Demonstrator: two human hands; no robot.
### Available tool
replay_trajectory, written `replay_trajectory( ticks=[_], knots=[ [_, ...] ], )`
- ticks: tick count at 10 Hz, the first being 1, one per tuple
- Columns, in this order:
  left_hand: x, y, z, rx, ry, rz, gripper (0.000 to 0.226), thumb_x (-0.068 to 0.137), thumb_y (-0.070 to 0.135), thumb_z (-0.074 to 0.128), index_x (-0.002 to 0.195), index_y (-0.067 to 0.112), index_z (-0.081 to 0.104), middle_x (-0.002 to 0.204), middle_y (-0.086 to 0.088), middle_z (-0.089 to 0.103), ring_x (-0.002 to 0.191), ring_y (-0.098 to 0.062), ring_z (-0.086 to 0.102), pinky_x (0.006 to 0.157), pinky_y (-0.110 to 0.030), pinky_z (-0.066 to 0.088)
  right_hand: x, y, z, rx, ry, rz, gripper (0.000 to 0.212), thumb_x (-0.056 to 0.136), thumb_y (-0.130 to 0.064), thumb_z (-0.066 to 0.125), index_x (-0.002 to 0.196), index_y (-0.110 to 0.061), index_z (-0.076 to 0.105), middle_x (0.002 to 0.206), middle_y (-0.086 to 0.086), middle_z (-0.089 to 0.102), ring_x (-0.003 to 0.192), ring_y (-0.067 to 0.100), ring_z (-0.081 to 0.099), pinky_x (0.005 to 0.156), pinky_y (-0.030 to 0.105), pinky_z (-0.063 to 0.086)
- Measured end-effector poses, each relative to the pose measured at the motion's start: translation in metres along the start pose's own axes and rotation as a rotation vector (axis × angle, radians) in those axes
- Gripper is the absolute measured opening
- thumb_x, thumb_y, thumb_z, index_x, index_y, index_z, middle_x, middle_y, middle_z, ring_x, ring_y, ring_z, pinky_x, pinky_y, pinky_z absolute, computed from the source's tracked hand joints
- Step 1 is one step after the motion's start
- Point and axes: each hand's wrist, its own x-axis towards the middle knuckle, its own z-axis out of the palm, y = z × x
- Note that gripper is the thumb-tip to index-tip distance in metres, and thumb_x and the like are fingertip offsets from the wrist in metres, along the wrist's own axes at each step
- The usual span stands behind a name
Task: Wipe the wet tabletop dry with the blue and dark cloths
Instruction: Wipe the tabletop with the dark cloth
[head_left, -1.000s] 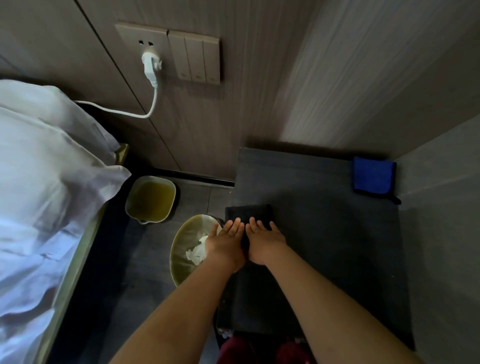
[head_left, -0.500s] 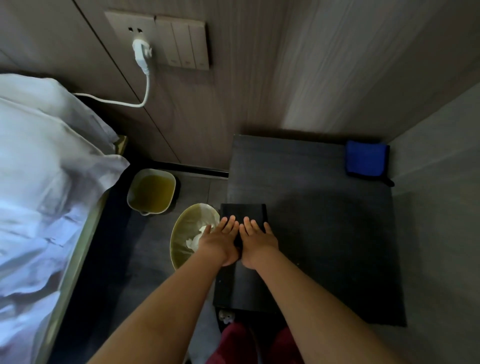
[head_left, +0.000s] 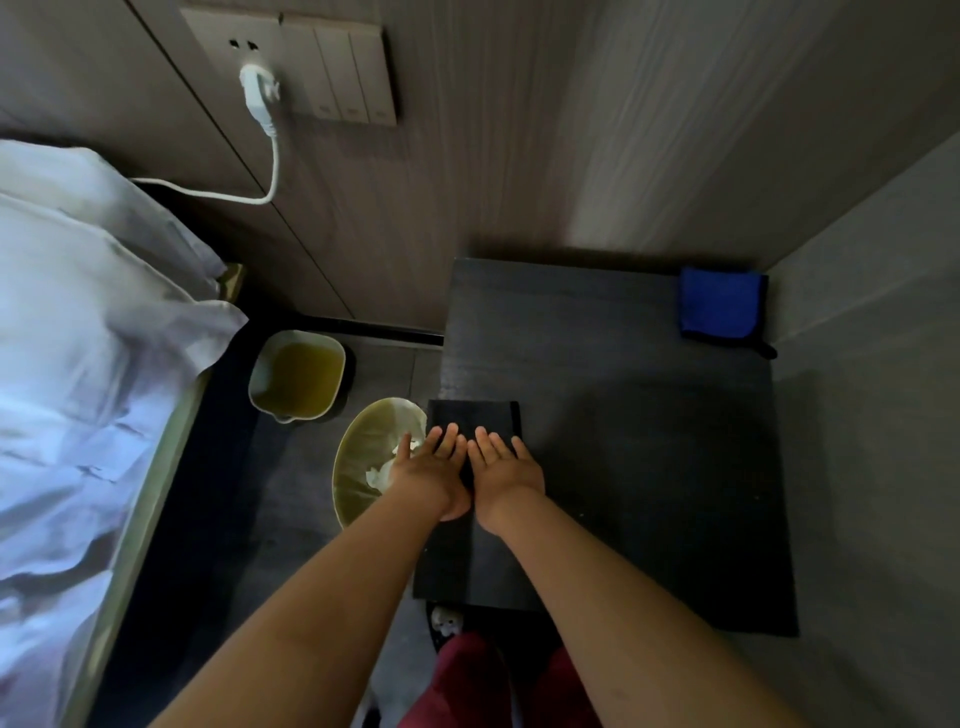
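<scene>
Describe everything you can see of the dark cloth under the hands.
The dark rectangular cloth looks black and soft, folded into a flat pad with a neat stitched-looking far edge. It lies at the left edge of the dark grey tabletop, beside the round bin on the floor. The left hand and right hand press flat on its near part, fingers spread, hiding it there.

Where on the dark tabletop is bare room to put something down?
Free: the wide middle and near right of the tabletop, between the blue cloth and the hands. Crowded: the left edge, where both hands press the dark cloth.
</scene>
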Motion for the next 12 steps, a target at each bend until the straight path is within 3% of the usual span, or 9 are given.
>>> replay_trajectory(
  ticks=[5, 6, 10, 12],
  knots=[
    [-0.004, 0.042, 0.004, 0.059, 0.060, -0.022, 0.075, 0.097, 0.053, 0.025, 0.152, 0.019, -0.013, 0.159, 0.000, -0.022, 0.147, -0.018, -0.017, 0.116, -0.047, -0.012, -0.012, 0.047, 0.006, -0.025, -0.039, -0.073, 0.075, 0.099, -0.024, 0.041, 0.154, -0.018, -0.010, 0.160, -0.003, -0.020, 0.149, 0.012, -0.012, 0.121, 0.042, -0.006],
    [-0.002, 0.053, 0.003, 0.064, 0.065, -0.021, 0.076, 0.096, 0.055, 0.023, 0.152, 0.019, -0.013, 0.159, 0.000, -0.022, 0.147, -0.019, -0.018, 0.117, -0.047, -0.012, -0.016, 0.057, 0.009, -0.006, -0.033, -0.073, 0.069, 0.101, -0.026, 0.034, 0.154, -0.018, -0.010, 0.161, -0.003, -0.019, 0.149, 0.011, -0.012, 0.121, 0.041, -0.006],
    [-0.001, 0.091, -0.006, 0.068, 0.051, -0.003, 0.076, 0.097, 0.052, 0.026, 0.151, 0.018, -0.015, 0.158, -0.002, -0.023, 0.146, -0.021, -0.019, 0.116, -0.047, -0.013, -0.023, 0.093, 0.020, -0.009, -0.052, -0.051, 0.082, 0.096, -0.021, 0.048, 0.154, -0.019, -0.011, 0.160, -0.003, -0.020, 0.149, 0.012, -0.012, 0.121, 0.043, -0.006],
    [0.002, 0.115, -0.011, 0.067, 0.050, 0.014, 0.079, 0.096, 0.055, 0.028, 0.151, 0.018, -0.015, 0.158, -0.002, -0.023, 0.146, -0.022, -0.019, 0.116, -0.047, -0.013, -0.031, 0.116, 0.028, 0.021, -0.040, -0.042, 0.078, 0.097, -0.021, 0.044, 0.154, -0.020, -0.009, 0.161, -0.003, -0.018, 0.149, 0.011, -0.011, 0.121, 0.043, -0.005]
  ],
)
